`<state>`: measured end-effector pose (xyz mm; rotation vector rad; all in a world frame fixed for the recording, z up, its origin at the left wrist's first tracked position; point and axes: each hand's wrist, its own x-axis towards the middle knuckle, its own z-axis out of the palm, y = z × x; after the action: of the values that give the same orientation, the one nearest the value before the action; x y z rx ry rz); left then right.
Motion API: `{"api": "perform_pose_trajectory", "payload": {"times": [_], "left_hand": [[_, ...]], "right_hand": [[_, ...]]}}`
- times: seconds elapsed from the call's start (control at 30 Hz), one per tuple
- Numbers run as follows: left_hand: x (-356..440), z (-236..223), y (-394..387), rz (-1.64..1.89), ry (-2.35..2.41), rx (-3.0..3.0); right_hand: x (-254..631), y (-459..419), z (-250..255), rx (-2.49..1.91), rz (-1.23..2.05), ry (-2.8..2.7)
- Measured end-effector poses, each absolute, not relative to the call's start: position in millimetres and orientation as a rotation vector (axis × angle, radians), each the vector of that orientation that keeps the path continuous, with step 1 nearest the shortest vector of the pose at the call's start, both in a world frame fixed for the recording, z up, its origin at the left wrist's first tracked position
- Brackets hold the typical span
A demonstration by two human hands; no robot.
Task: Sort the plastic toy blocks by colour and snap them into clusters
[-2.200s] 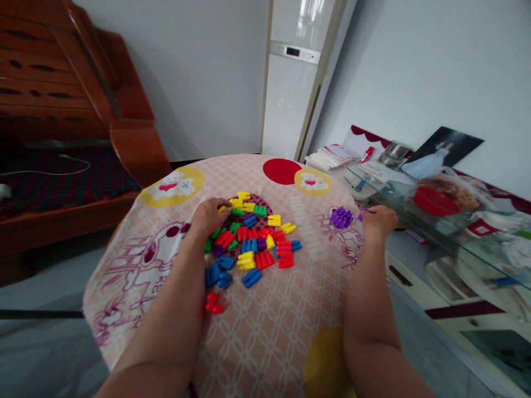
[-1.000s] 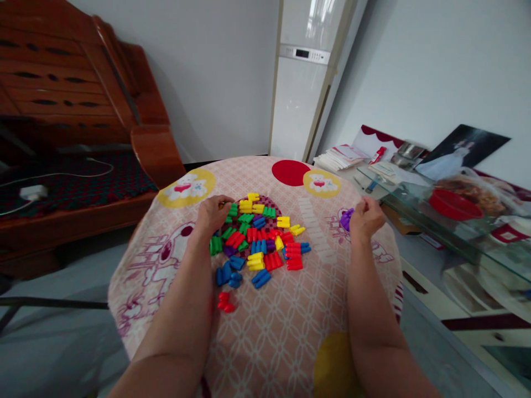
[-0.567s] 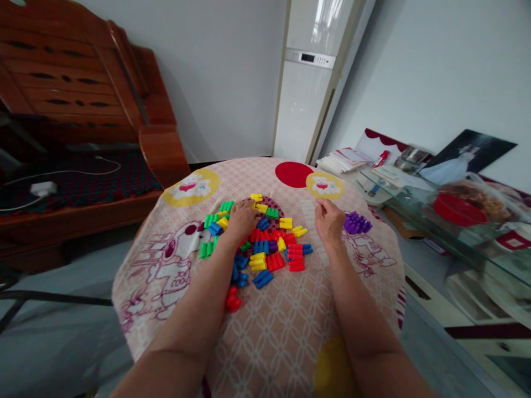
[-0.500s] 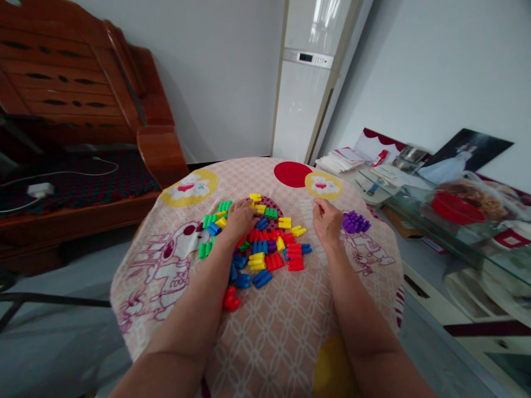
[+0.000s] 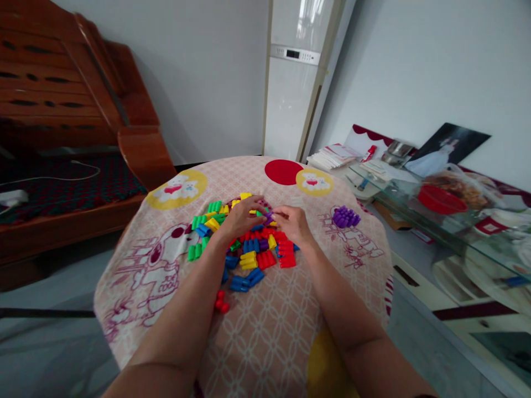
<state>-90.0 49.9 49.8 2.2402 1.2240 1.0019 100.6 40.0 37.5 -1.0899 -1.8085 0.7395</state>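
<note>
A heap of small plastic blocks point(image 5: 249, 251) in red, blue, yellow, green and purple lies in the middle of a round table with a pink patterned cloth point(image 5: 265, 331). My left hand point(image 5: 240, 216) rests on the far part of the heap, fingers curled over the blocks. My right hand point(image 5: 292, 224) is beside it, fingertips meeting the left hand's over a purple piece point(image 5: 269, 219). A separate cluster of purple blocks point(image 5: 345, 216) sits alone on the cloth to the right.
A wooden bench point(image 5: 70, 138) stands at the left. A tall white appliance point(image 5: 290, 83) is behind the table. A glass-topped stand point(image 5: 456, 221) at the right carries a red bowl point(image 5: 440, 200), papers and a framed photo.
My right hand left the purple cluster at the right and came to the middle heap, meeting my left hand. My left hand shifted right, pushing some green and yellow blocks to the left.
</note>
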Motion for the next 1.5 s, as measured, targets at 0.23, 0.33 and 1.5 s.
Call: {"api": "perform_pose_trajectory", "payload": {"times": [0.23,0.33,1.5], "left_hand": [[-86.5,43.7,52.9,1.046,1.191,2.197],[-102.8,45.1,55.7,1.103,1.324,2.163],[-183.4,41.2,52.7,1.173,1.995,1.651]], "right_hand": [[136.5,50.4,56.3,-1.164,0.805,-1.770],[188.2,51.9,75.1,-1.341,0.558,-1.722],[129.9,28.2,83.1,-1.312,0.190,-2.356]]}}
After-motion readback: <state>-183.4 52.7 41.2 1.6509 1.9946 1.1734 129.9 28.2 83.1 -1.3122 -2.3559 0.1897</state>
